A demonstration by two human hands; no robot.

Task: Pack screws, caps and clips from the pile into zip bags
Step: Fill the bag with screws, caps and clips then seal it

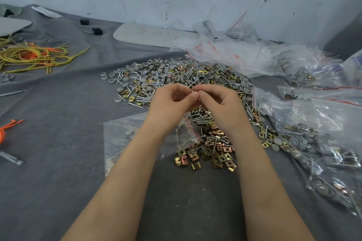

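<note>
Hands meet just above the near side of the pile (pixel 176 76): I see the left hand (pixel 172 100) and right hand (pixel 217 100) with fingers curled and fingertips touching. Together they pinch the mouth of a small clear bag (pixel 186 133) that hangs down between the wrists. Its red zip strip is crumpled; I make out one thin shaft inside and cannot tell the rest. Under the left forearm a flat bag (pixel 121 135) lies on the grey cloth (pixel 58 123), holding what look like grey caps. To the right, filled bags (pixel 305 139) hold caps, screws and clips, and spare bags (pixel 225 51) with red strips are heaped by the wall. The pile mixes round grey plastic caps (pixel 145 86), slim silver screws (pixel 201 116) and square brassy folded clips (pixel 205 156), the clips thickest nearest me. Yellow-green wires (pixel 33 56) lie tangled far left.
</note>
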